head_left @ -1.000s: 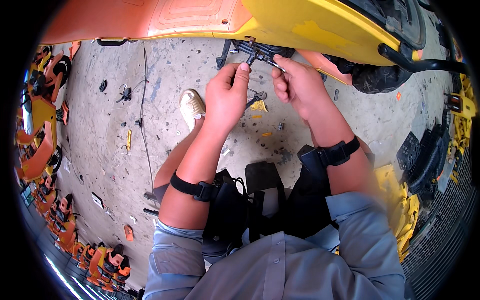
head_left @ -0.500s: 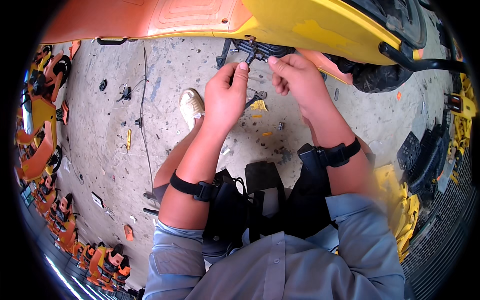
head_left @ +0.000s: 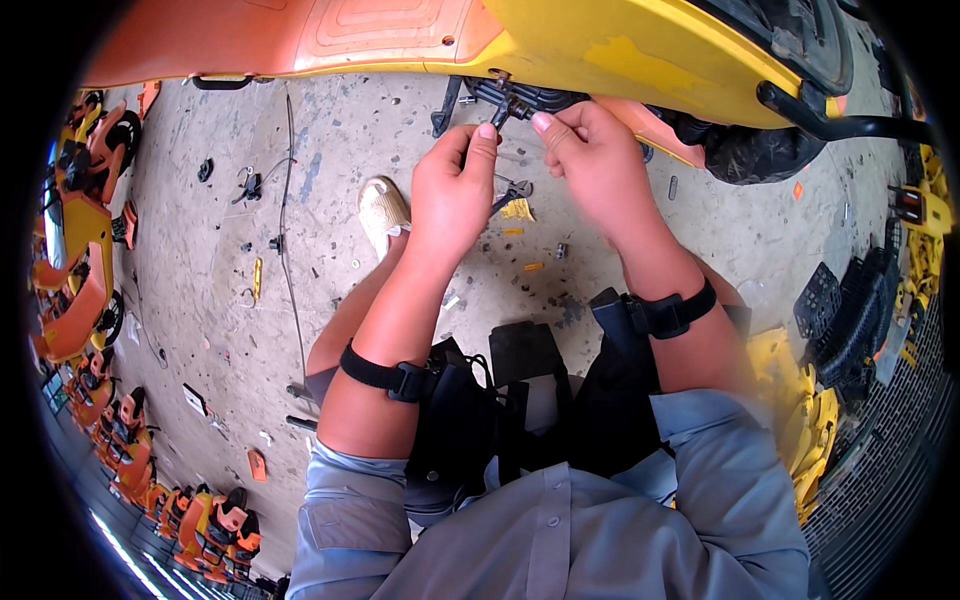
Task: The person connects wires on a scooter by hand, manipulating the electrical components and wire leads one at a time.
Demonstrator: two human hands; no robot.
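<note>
Below the edge of a yellow and orange scooter body (head_left: pixel 560 50), both my hands are raised at a dark metal piece with a short side arm (head_left: pixel 514 105). My left hand (head_left: pixel 452 190) is closed around its lower end, thumb pointing up along it. My right hand (head_left: pixel 597 160) has thumb and fingers pinched at the end of the side arm, on the right. The upper end of the piece reaches the underside of the scooter body; its exact kind is too small to tell. Behind it shows a black ribbed part (head_left: pixel 550 98).
On the concrete floor lie pliers (head_left: pixel 518 190), a yellow scrap (head_left: pixel 517 209), a long thin cable (head_left: pixel 287 210) and small debris. Orange scooters (head_left: pixel 90 270) line the left side. Black plastic panels (head_left: pixel 855 310) and yellow panels (head_left: pixel 790 400) lie at right. A black bar (head_left: pixel 840 128) juts out at upper right.
My right hand has turned a little at the side arm, its lower fingers now curled in more. The side arm sits at a slightly different angle. My left hand has hardly moved.
</note>
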